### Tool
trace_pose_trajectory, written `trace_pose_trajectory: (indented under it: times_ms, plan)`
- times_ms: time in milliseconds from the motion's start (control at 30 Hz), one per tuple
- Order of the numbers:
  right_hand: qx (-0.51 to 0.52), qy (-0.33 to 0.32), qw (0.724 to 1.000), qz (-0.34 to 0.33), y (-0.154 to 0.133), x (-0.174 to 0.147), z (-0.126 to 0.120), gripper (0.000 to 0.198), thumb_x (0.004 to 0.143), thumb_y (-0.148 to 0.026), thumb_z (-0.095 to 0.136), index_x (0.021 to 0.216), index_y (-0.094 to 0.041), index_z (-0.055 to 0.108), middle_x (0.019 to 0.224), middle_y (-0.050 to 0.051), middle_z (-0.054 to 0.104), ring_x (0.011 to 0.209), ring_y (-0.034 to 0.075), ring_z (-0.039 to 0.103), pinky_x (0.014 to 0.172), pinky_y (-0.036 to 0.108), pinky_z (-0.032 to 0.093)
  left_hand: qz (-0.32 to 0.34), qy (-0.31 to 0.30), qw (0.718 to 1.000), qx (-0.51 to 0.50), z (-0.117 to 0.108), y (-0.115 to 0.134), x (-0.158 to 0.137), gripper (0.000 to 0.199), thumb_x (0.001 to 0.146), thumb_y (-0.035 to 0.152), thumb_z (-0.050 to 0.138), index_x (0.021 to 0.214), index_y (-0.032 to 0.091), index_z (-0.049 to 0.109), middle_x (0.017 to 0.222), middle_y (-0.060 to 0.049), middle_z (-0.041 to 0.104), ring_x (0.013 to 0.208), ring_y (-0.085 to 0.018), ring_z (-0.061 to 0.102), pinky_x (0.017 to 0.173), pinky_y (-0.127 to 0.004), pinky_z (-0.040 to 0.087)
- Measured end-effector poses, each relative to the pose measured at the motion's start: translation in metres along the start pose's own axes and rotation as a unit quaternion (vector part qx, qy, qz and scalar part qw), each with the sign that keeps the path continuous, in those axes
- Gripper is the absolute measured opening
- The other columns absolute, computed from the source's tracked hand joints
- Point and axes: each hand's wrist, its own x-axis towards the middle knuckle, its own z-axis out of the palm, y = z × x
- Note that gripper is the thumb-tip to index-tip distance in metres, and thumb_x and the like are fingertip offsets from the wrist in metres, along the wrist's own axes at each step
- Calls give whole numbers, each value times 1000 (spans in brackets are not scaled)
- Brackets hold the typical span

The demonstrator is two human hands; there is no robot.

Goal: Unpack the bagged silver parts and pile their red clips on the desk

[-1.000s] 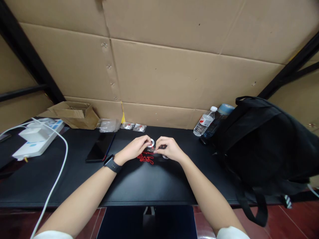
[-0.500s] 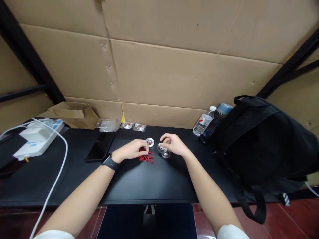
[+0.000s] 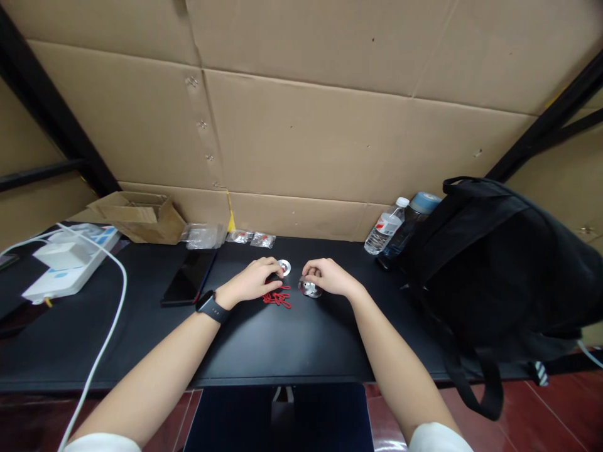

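My left hand (image 3: 257,279), a dark watch on its wrist, hovers low over the table with curved fingers. Its thumb is apart from the fingers, and the fingertips reach the near-left edge of a shiny silver disc (image 3: 285,267) with a red spot at its centre. Beneath the thumb lies a small heap of red looped cords (image 3: 277,299). My right hand (image 3: 328,276) has its fingers closed on a silver disc (image 3: 308,285) just above the table. Other shiny metal lies under it, partly hidden by the hand.
Small clear packets (image 3: 262,240) and plastic bags (image 3: 203,236) lie at the back. A phone (image 3: 189,278), a cardboard box (image 3: 141,216) and a white power strip (image 3: 70,270) are leftward. A water bottle (image 3: 387,227), a blue-lidded bottle (image 3: 424,203) and a black backpack (image 3: 494,270) stand rightward.
My left hand has moved from the red cords up to the lone silver disc. My right hand has lowered its disc onto or close to the metal beneath.
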Motion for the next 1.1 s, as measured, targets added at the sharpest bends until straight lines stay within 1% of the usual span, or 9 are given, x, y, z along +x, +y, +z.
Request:
trace_pose_trajectory:
  times_ms: [200, 267, 333, 433, 633, 800, 900, 1000, 1100]
  plan:
    - [0, -47, 998, -40, -1, -4, -7, 16, 91, -17, 65, 101, -18, 77, 81, 3, 76, 71, 15, 69, 70, 23, 48, -37, -5, 999, 38, 24, 3, 0, 37, 98, 44, 62, 134, 32, 64, 152, -10, 51, 139, -34, 45, 112, -54, 39]
    - [-10, -51, 998, -42, -1, -5, -9, 19, 91, -15, 64, 105, -17, 77, 82, 4, 76, 71, 15, 69, 70, 24, 48, -44, -2, 998, 50, 27, 3, 0, 41, 102, 46, 56, 140, 33, 60, 158, -11, 46, 144, -35, 40, 113, -57, 36]
    - [-19, -48, 998, -41, -1, -6, -10, 24, 90, -13, 63, 110, -17, 76, 83, 4, 76, 71, 15, 69, 71, 24, 48, -49, -3, 997, 59, 27, 1, 1, 43, 105, 48, 49, 144, 33, 57, 160, -11, 46, 147, -35, 37, 114, -59, 33]
    - [-27, -49, 997, -45, -1, -7, -12, 26, 90, -11, 62, 111, -17, 76, 83, 4, 76, 70, 15, 68, 71, 24, 48, -60, -9, 996, 64, 23, -2, 1, 41, 107, 44, 44, 145, 34, 56, 155, -9, 53, 148, -36, 35, 114, -61, 29]
    - [-50, -34, 997, -56, 3, -9, -17, 25, 91, -9, 60, 105, -19, 77, 86, 4, 76, 75, 15, 67, 71, 23, 46, -82, 15, 994, 67, 13, -5, 1, 31, 100, 35, 55, 130, 31, 64, 133, -9, 68, 133, -34, 47, 106, -54, 34]
    - [-67, -13, 997, -42, 7, -10, -20, 23, 90, -9, 60, 102, -19, 77, 84, 3, 74, 74, 14, 66, 70, 23, 44, -73, 32, 994, 75, 13, -3, 3, 26, 96, 35, 61, 120, 28, 68, 121, -9, 70, 122, -32, 51, 99, -47, 36]
    - [-65, -19, 997, -29, 7, -10, -21, 25, 88, -8, 60, 102, -19, 77, 82, 2, 74, 71, 14, 65, 69, 23, 43, -69, 36, 993, 86, 12, -3, 4, 17, 95, 34, 62, 109, 27, 69, 112, -9, 71, 116, -31, 55, 95, -45, 36]
    - [-66, -33, 997, -27, 6, -11, -22, 29, 84, -5, 60, 102, -19, 76, 81, 1, 73, 69, 13, 64, 68, 22, 44, -72, 40, 992, 93, 12, -4, 4, 12, 94, 31, 63, 102, 26, 70, 107, -7, 72, 111, -30, 58, 92, -43, 35]
    - [-80, -43, 995, -42, 6, -11, -23, 31, 77, -3, 65, 101, -18, 77, 85, 2, 72, 71, 13, 63, 69, 22, 44, -75, 41, 992, 96, 11, -5, 3, 9, 93, 31, 64, 98, 26, 69, 103, -6, 73, 107, -29, 59, 90, -41, 34]
